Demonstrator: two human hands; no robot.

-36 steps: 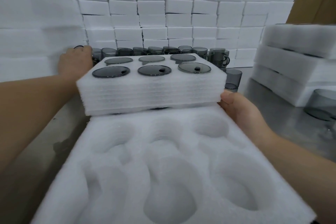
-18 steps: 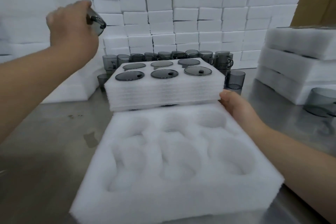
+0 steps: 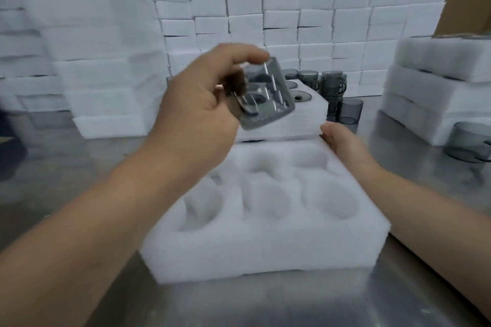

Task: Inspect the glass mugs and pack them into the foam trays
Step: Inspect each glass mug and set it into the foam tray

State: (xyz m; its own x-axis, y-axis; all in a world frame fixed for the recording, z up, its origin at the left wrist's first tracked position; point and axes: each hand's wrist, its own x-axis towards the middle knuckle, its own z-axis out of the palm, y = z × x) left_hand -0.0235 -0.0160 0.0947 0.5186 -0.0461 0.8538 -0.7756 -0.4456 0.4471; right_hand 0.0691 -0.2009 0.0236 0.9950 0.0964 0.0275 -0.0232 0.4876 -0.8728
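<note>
Glass mug (image 3: 265, 98), smoky grey and tilted, is gripped in the curled fingers of the left hand (image 3: 196, 103), raised in the air over the far edge of the empty foam tray (image 3: 265, 252) on the steel table (image 3: 79, 162). Right hand (image 3: 342, 141) holds that tray's corner at two o'clock, thumb on top, its other fingers hidden behind the edge. At twelve o'clock, touching the empty tray, lies a filled tray (image 3: 310, 117) with loose mugs (image 3: 329, 82) clustered beyond it, and one more mug (image 3: 467, 141) stands at three o'clock beside stacked foam (image 3: 438, 87).
</note>
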